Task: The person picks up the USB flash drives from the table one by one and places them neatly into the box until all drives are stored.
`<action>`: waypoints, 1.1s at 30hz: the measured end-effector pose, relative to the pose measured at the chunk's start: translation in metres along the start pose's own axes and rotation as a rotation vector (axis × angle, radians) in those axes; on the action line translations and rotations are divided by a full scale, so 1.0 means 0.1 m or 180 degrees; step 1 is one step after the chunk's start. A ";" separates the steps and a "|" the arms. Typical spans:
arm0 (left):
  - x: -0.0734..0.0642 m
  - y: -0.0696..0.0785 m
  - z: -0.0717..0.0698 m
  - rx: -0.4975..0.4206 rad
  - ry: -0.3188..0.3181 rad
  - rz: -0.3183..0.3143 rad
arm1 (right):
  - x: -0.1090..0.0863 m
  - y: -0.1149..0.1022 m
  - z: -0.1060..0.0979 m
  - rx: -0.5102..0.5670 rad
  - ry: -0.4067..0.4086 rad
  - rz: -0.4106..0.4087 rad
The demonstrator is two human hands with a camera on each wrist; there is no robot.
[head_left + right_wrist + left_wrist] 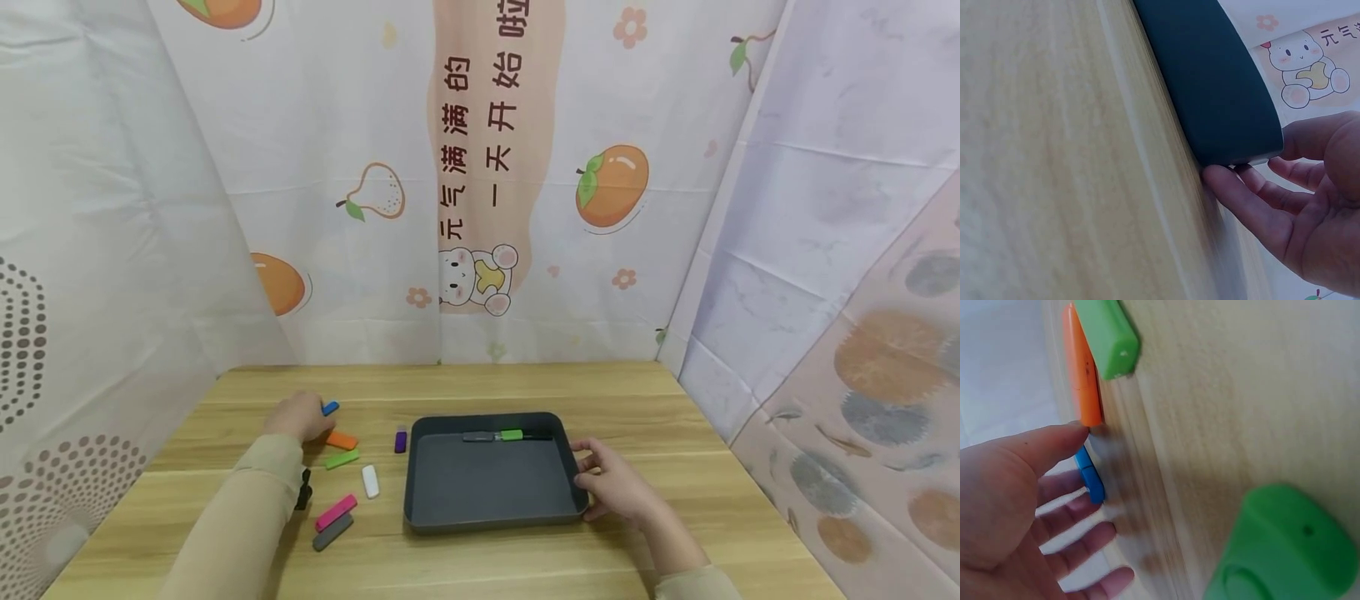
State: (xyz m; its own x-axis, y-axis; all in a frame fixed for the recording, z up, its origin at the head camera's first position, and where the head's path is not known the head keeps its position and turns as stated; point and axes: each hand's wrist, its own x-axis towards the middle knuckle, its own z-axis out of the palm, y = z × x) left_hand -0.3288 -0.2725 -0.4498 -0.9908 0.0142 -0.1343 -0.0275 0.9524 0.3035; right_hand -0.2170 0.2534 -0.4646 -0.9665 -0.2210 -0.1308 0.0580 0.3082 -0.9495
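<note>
On the table's far left, my left hand (297, 417) reaches down beside a small blue stick (1090, 478) with a cap seam. Its fingers are spread, and the blue stick lies between thumb and fingertips; firm contact cannot be made out. The thumb tip is close to the end of an orange stick (1085, 375). A light green stick (1109, 340) lies alongside. Whether these are markers or flash drives is unclear. My right hand (615, 483) holds the dark grey tray (495, 525) at its right edge, fingers at the rim and thumb low against the outside wall.
Inside the tray, a grey piece (477, 437), a green one (512, 435) and a black one (537, 435) lie along the back wall. Purple (401, 442), white (371, 482), pink (336, 512) and grey (333, 532) sticks lie left. A printed curtain (495, 333) hangs behind.
</note>
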 end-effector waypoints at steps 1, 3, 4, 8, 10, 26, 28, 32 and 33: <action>0.01 0.00 0.00 -0.0009 -0.0006 -0.0001 | 0.00 0.00 0.00 0.0002 -0.0004 0.0001; 0.03 -0.01 0.01 -0.0025 -0.0012 0.0012 | 0.00 0.00 -0.01 0.0006 -0.0003 0.0007; 0.03 -0.01 0.01 -0.0023 -0.0010 0.0019 | 0.00 0.00 0.00 0.0006 -0.0004 0.0010; 0.02 -0.01 0.00 0.0004 0.0024 0.0046 | 0.00 0.00 0.00 0.0015 0.0003 0.0015; 0.02 0.00 -0.01 0.0023 0.0027 0.0041 | 0.00 0.00 0.00 0.0019 0.0002 0.0016; -0.03 -0.04 -0.04 -0.0035 -0.0048 -0.0071 | 0.01 0.00 0.00 -0.0002 -0.0003 0.0007; -0.03 -0.06 -0.03 -0.0049 -0.0040 -0.0085 | 0.01 0.00 0.00 0.0000 -0.0003 0.0005; -0.02 -0.11 -0.02 -0.0091 -0.0045 -0.0113 | 0.01 0.00 0.00 -0.0001 -0.0003 0.0012; -0.01 -0.13 -0.02 -0.0104 -0.0047 -0.0112 | 0.01 0.00 0.00 -0.0005 -0.0004 0.0016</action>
State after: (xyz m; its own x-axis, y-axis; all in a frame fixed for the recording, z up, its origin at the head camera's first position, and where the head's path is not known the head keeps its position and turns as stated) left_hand -0.3276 -0.2850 -0.4520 -0.9871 -0.0145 -0.1593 -0.0669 0.9420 0.3289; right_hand -0.2181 0.2532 -0.4650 -0.9658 -0.2207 -0.1360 0.0625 0.3108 -0.9484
